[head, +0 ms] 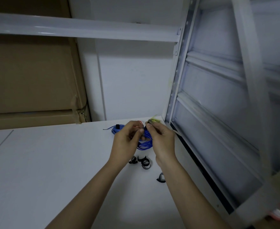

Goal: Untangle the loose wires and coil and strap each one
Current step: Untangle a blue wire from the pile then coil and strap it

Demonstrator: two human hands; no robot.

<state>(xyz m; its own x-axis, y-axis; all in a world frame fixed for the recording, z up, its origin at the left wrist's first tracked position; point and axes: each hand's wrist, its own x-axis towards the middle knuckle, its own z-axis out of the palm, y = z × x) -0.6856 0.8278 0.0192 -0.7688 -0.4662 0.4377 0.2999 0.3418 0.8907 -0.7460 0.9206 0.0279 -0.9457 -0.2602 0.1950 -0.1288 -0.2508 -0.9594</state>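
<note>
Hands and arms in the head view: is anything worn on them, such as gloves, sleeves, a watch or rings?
Nothing worn shows. The left hand and right hand have no gloves, and both forearms are uncovered down to the frame's lower edge. No watch, wristband or ring is visible, though the picture is slightly blurred.

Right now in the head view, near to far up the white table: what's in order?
Lone black strap → cluster of black straps → blue wire coil held between left hand and right hand → strapped blue coil → yellow-green wire at the back edge.
</note>
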